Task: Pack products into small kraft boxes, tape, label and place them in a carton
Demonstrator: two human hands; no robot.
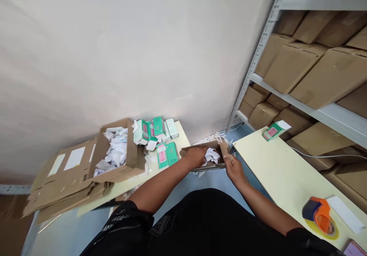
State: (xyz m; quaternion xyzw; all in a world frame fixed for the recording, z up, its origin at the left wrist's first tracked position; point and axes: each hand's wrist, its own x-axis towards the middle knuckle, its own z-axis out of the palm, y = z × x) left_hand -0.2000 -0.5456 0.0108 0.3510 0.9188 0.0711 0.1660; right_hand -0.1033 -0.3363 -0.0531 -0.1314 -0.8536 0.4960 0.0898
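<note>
R hand point(233, 168) pinches flap point(224, 149) of carton point(210, 167); L hand point(196, 157) inside nr paper scraps point(212, 156), fingertips hidden, can't tell grip.

A packing stockroom: cartons point(298, 67) fill the rack point(323, 0); beside it, a worktop point(275, 164) carries tape point(323, 217).

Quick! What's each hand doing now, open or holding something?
Left hand: at the small box; its grip can't be told.
Right hand: closed, holding the small box's right side.
</note>
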